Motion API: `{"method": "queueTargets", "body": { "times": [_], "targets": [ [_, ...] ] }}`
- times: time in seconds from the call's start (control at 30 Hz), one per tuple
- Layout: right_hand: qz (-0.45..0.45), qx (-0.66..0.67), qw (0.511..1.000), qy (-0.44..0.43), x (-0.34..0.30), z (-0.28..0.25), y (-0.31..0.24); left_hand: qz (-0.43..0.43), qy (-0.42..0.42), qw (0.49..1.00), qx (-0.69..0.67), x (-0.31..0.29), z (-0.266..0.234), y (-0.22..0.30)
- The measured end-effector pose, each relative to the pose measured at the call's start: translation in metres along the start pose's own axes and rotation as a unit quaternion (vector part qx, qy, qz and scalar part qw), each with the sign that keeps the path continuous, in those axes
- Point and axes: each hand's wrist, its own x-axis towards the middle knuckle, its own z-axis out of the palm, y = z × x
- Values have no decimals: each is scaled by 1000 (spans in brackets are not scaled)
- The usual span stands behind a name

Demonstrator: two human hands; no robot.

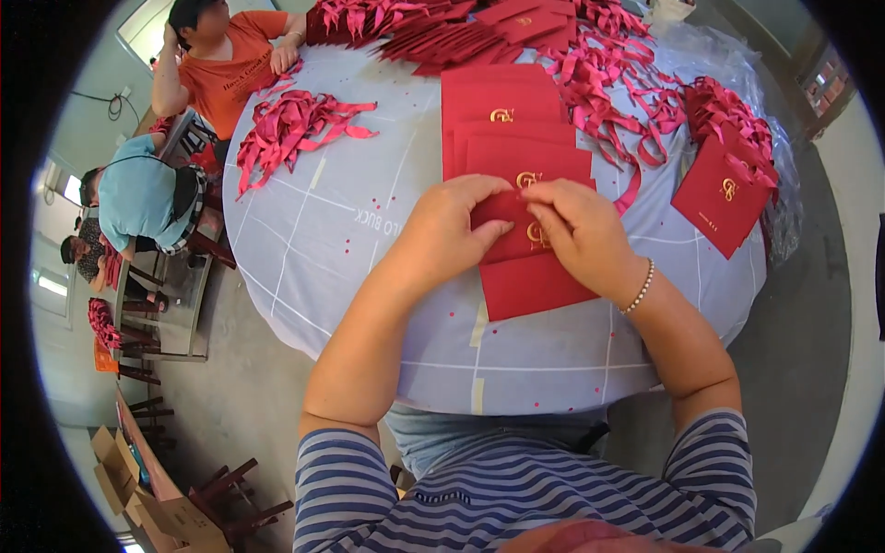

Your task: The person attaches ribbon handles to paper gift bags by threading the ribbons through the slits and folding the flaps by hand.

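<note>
Near the front of the table lies a flat red paper bag (539,288) with a gold emblem, on a fanned stack of similar red bags (493,92). My left hand (447,229) grips its upper left part, thumb on the front face and index finger along the upper edge. Close beside it, my right hand (585,235) is closed in a pinch at the upper edge, its fingertips nearly meeting my left index finger. What lies between the right fingertips is too small to make out. A beaded bracelet (641,286) circles my right wrist.
Loose pink-red ribbons (295,129) lie at the table's left, and more ribbons (608,92) right of the stack. Ribboned red bags (728,189) sit at the right beside clear plastic (784,184). A person in orange (221,64) sits at the far left edge; others work behind.
</note>
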Motion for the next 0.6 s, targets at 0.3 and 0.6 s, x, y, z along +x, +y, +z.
{"method": "queueTargets", "body": {
  "times": [0.3, 0.6],
  "targets": [
    [35, 35, 999, 7, 3, -7, 1, -59, -32, 995, -71, 4, -4, 3],
    [17, 9, 1000, -15, 0, -6, 1, -144, -77, 974, -154, 4, -8, 10]
  ]
}}
